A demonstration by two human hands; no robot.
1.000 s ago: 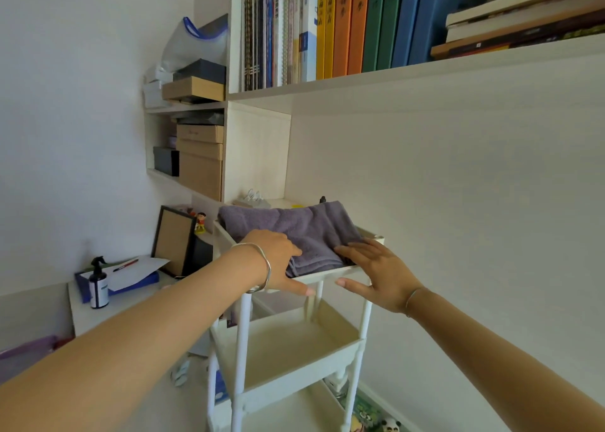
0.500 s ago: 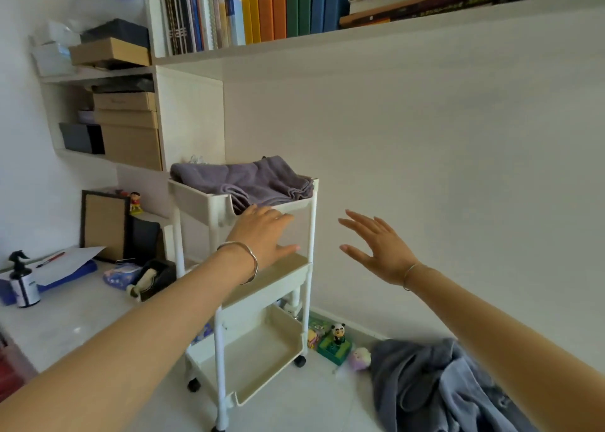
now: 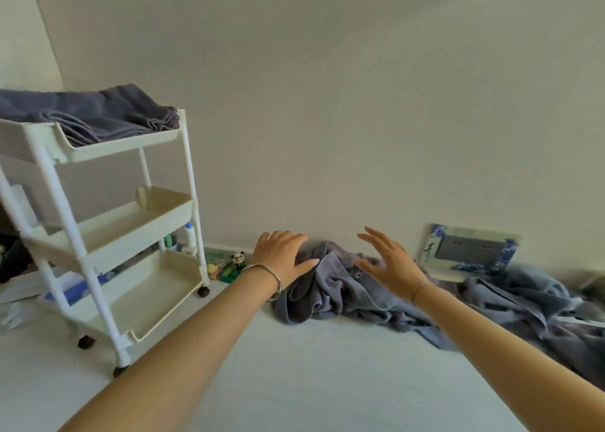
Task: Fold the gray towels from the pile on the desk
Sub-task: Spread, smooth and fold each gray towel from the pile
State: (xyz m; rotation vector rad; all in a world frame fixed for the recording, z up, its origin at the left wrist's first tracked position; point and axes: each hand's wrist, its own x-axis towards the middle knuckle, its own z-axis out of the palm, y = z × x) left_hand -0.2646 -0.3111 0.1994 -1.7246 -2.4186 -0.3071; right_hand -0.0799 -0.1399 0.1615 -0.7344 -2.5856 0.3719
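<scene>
A crumpled pile of gray towels (image 3: 343, 287) lies on the white desk (image 3: 294, 372) against the wall and stretches off to the right. My left hand (image 3: 281, 255) hovers with fingers spread over the pile's left end, at or just above the cloth. My right hand (image 3: 389, 264) is held open above the pile's middle, fingers straight, holding nothing. Folded gray towels (image 3: 98, 114) lie stacked in the top tray of a white three-tier cart (image 3: 124, 222) at the left.
The cart stands on small wheels on the desk. Behind it are small bottles (image 3: 190, 238) and a panda figure (image 3: 238, 259) by the wall. A blue-and-white frame (image 3: 471, 251) leans on the wall behind the pile. Papers (image 3: 19, 291) lie at far left.
My view swung right and down from the cart to the pile. Both hands left the folded towels on the cart's top tray and moved over the crumpled pile.
</scene>
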